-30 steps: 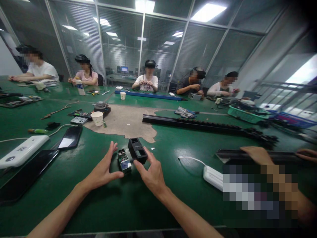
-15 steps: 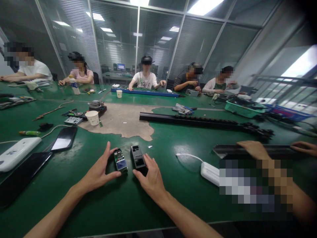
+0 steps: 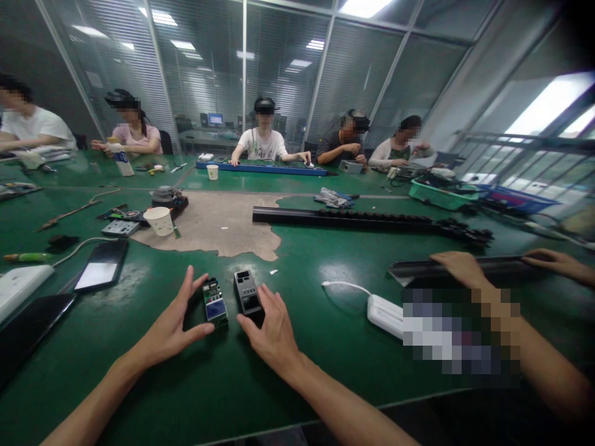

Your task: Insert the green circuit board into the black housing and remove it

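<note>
A small device with an exposed circuit board and a bluish screen (image 3: pixel 215 308) rests on the green table. My left hand (image 3: pixel 174 331) is beside it, thumb and fingers spread, with the thumb tip at its lower left edge. Just to the right lies a dark grey casing with rectangular openings (image 3: pixel 247 292), apart from the board. My right hand (image 3: pixel 274 328) is at the casing's right and lower side, fingers and thumb around its edges. The casing's lower right part is hidden by that hand.
Two dark phones and a white power strip (image 3: pixel 23 285) lie left. A paper cup (image 3: pixel 158 221) stands beyond. A long black bar (image 3: pixel 344 221) crosses ahead. Right are a white adapter (image 3: pixel 385 314) and another person's hands on a dark rail (image 3: pixel 502 267). Several people sit opposite.
The whole view has shifted, so the table items appear farther left. Both hands keep nearly the same places beside the board and the casing.
</note>
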Demonstrator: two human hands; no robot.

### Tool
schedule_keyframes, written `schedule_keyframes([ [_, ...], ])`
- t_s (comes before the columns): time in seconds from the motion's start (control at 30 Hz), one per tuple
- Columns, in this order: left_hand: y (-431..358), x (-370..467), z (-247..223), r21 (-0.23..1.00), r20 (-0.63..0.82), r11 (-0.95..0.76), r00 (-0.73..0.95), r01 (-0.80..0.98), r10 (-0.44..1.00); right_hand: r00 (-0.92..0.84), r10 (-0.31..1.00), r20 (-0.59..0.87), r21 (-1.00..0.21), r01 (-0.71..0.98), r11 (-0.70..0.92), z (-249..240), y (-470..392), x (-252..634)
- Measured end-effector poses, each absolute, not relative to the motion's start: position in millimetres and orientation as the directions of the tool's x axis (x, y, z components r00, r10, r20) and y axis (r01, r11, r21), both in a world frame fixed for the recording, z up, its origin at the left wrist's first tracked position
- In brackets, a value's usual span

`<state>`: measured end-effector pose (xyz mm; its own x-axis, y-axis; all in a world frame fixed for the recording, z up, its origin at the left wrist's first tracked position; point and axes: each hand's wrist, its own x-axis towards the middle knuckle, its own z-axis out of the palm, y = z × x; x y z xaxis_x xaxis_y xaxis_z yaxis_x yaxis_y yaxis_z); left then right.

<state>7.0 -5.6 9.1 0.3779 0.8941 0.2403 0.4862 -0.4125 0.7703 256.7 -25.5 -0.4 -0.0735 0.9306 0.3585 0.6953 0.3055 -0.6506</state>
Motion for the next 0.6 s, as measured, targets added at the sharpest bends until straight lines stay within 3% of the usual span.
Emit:
schedule_keyframes([
  [0.27,-5,4,8,0.806,0.295,-0.443,0.381,0.394,0.876,-0.047,0.913,0.405,-0.767,0.526,0.368,29,-26,246],
  [0.6,-4,1,3,0.819,0.323,-0.452,0.369,0.352,0.872,-0.151,0.91,0.386,-0.697,0.599,0.395,49,-18,203],
])
